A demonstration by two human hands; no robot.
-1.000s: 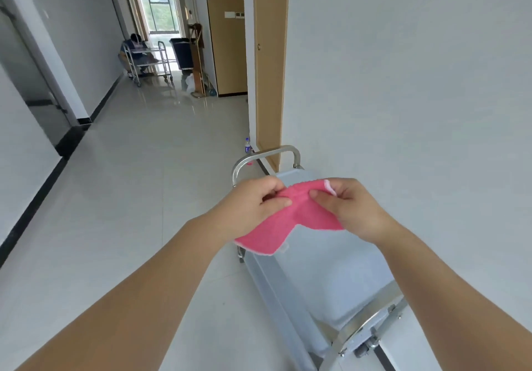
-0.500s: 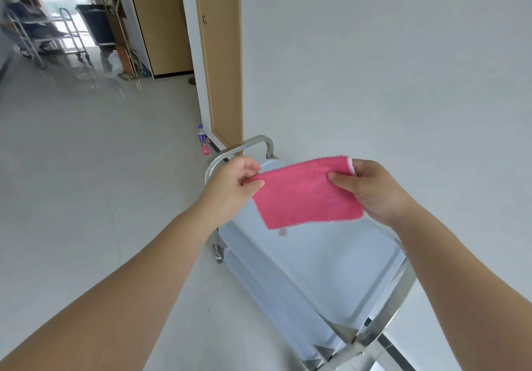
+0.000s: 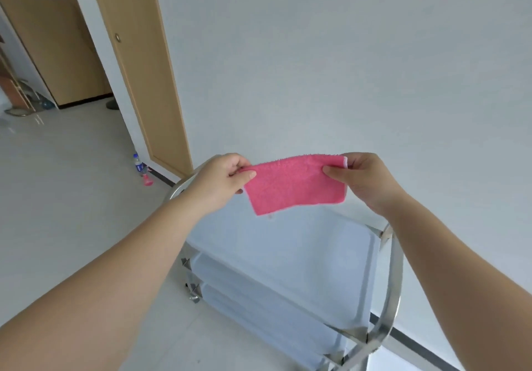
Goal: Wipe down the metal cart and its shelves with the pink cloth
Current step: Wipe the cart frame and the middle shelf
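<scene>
Held the pink cloth (image 3: 296, 183) taut above the metal cart (image 3: 288, 261), left hand (image 3: 221, 180) and right hand (image 3: 362, 177) each pinching a top corner between fingers and thumb. Best folded into a pad before pressing onto the top shelf.

pink cloth (image 3: 296, 183): fuzzy terry | cart (image 3: 388, 298): shiny brushed metal | floor (image 3: 57, 183): glossy tile

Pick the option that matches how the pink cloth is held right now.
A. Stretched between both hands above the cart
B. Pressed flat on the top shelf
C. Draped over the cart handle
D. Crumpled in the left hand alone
A: the left hand and right hand each pinch an upper corner of the pink cloth, which hangs spread in the air above the metal cart, touching no shelf.
</scene>
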